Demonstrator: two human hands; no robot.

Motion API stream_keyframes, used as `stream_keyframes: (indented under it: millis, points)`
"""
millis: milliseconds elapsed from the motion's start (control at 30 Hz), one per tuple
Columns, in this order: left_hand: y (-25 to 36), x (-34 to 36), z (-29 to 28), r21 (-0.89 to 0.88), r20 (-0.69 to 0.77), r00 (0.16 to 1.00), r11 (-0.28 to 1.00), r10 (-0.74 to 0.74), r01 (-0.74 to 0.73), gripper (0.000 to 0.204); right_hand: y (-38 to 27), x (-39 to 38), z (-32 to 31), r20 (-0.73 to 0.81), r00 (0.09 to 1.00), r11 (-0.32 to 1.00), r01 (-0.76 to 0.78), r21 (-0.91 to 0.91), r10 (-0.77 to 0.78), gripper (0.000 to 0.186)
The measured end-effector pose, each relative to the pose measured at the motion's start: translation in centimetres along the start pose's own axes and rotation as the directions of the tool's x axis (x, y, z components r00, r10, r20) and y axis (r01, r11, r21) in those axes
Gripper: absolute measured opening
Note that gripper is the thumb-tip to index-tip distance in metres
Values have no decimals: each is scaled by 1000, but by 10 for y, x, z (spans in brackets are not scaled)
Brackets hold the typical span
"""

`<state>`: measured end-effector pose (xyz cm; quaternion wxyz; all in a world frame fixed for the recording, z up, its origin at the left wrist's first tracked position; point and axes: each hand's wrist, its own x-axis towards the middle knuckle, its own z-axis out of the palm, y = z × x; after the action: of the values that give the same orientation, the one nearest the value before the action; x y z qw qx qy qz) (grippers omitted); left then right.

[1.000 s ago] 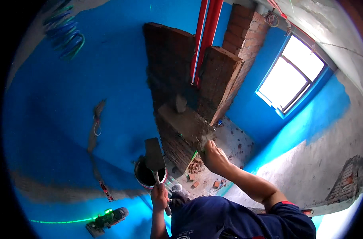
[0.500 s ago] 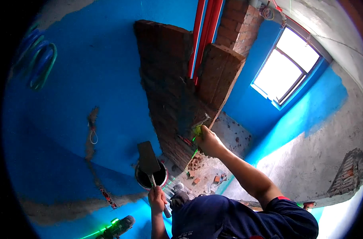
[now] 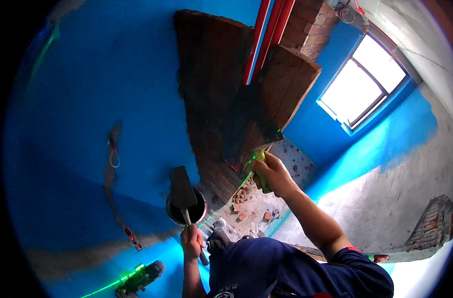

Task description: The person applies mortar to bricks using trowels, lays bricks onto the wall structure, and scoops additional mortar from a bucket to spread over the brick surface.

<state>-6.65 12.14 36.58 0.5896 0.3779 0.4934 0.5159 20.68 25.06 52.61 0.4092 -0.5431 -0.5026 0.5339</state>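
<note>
My left hand (image 3: 191, 242) is closed round the handle of a trowel (image 3: 182, 187). The trowel's broad rectangular blade points away from me and partly covers a dark bucket (image 3: 205, 211) on the floor. My right hand (image 3: 280, 176) grips the yellow-green handle of a putty knife (image 3: 264, 183). Its wide blade lies at the lower right edge of a dark brown, roughly coated wall section (image 3: 211, 74). Whether the blade touches the surface there I cannot tell. A green laser line crosses the putty knife and the lower wall.
A laser level (image 3: 142, 278) glows green at the lower left. Red pipes (image 3: 270, 42) run down the wall. Broken brick pieces (image 3: 242, 217) lie on the floor near my feet. A wire loop (image 3: 115, 160) hangs from the blue wall, and a bright window (image 3: 363, 82) is at the right.
My right wrist has turned, so the putty knife's handle and broad blade now show. My left hand keeps the trowel over the bucket. The whole view has shifted slightly.
</note>
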Motion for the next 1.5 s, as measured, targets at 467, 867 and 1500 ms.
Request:
stream_keyframes:
  millis: [467,867,1500]
  points:
    - [-2,2,6,-41,-17,1000,999,-15,14,47,32,-24,6,-130,988,971,50,-235,-83,18]
    - [-3,7,7,-37,-25,999,999,-38,37,48,42,9,-9,18,951,786,265,-559,-308,21]
    - [-1,9,1,-12,-60,998,1000,13,-14,41,23,-50,-25,-71,997,985,3,-170,-15,21]
